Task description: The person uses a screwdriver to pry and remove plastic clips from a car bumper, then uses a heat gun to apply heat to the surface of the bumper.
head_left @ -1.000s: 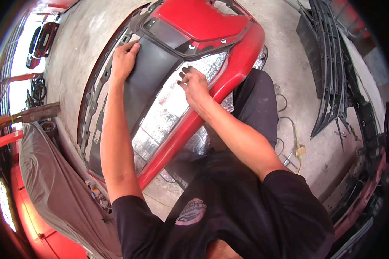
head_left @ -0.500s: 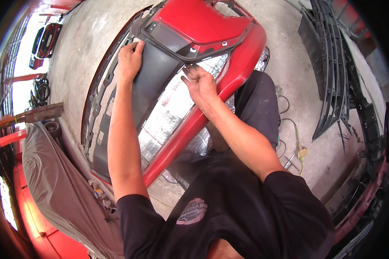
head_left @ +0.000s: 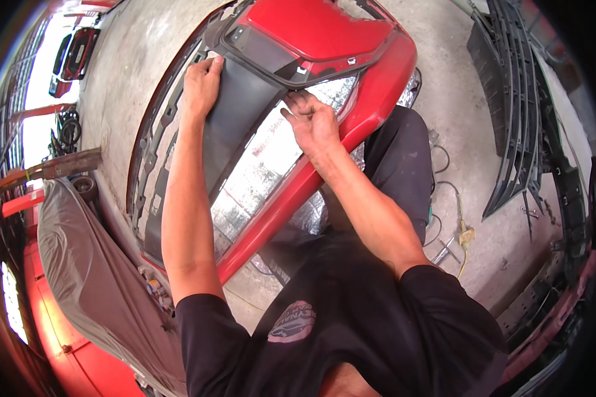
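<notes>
Black panel (head_left: 246, 92) on a red bumper (head_left: 288, 198): my left grip (head_left: 202, 89) holds its edge; whether my right grip (head_left: 314, 123) pinches, I cannot tell.

One left hand (head_left: 202, 83) and one right hand (head_left: 313, 124) — two in all — at upper centre. One large red bumper (head_left: 387, 86) there, two pale clips (head_left: 300, 70) showing on it. One grey cover (head_left: 106, 278), lower left. One yellow connector (head_left: 467, 235), right of centre. One beam (head_left: 53, 173), far left.
</notes>
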Demonstrator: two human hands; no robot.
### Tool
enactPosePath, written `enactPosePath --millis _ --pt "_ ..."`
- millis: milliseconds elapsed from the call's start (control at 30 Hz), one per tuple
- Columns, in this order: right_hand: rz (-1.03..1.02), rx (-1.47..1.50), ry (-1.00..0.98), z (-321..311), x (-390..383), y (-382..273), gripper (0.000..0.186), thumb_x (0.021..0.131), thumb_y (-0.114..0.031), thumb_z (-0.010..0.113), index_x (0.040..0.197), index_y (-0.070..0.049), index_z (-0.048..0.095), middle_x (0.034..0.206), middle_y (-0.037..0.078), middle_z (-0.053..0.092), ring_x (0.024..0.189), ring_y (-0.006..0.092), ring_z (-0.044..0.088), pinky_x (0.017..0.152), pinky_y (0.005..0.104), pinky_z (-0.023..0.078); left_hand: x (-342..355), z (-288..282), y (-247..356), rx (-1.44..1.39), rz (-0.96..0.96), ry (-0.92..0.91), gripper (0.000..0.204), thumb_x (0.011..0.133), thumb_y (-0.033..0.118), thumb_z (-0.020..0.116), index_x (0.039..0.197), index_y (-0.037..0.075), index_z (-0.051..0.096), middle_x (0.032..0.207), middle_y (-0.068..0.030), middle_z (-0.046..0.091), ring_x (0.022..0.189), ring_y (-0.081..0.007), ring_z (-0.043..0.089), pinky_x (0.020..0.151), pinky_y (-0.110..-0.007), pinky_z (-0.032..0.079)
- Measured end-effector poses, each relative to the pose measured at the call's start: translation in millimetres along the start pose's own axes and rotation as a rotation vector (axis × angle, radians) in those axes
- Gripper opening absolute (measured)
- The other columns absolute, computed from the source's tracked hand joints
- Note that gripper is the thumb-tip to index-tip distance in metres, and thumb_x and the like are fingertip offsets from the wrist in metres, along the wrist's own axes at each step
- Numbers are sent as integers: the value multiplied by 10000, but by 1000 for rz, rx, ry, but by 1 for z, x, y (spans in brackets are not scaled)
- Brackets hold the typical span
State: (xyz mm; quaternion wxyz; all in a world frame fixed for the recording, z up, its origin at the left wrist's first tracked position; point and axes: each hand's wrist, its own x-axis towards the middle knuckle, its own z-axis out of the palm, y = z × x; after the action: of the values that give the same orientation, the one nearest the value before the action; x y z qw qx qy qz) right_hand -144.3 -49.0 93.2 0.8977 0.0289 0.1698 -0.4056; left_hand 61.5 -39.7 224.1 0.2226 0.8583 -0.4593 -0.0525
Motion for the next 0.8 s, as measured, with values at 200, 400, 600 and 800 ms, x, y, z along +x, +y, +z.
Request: enactPosePath --millis 200,400,600,800 --pt "4 -14 9 4 -3 -2 260 774 -3 464 1013 32 562 1170 150 590 1256 325 521 1081 505 366 -2 -1 1 8 8 9 414 976 352 588 1077 -25 727 895 -265 717 886 -359 715 830 -420 513" --pt "7 -14 37 8 -5 -4 62 784 -7 470 793 -13 531 1152 155 600 1242 338 523 1069 519 377 -5 -1 5 -14 -15 10 413 980 355 588 1081 -21 727 898 -264 716 891 -364 712 831 -425 514" --pt "-2 -32 9 8 -4 -5 79 788 -5 469 720 -40 485 1074 142 598 1210 333 534 1063 526 380 -6 -3 9 15 6 22 403 981 346 583 1053 -24 726 879 -270 707 876 -374 708 814 -431 510" --pt "6 -12 -8 9 -6 -6 102 784 8 463 701 -51 470 1000 121 603 1171 327 563 1050 519 393 -6 -2 7 5 1 12 401 977 344 585 1038 -27 727 860 -260 706 850 -367 706 796 -434 507"
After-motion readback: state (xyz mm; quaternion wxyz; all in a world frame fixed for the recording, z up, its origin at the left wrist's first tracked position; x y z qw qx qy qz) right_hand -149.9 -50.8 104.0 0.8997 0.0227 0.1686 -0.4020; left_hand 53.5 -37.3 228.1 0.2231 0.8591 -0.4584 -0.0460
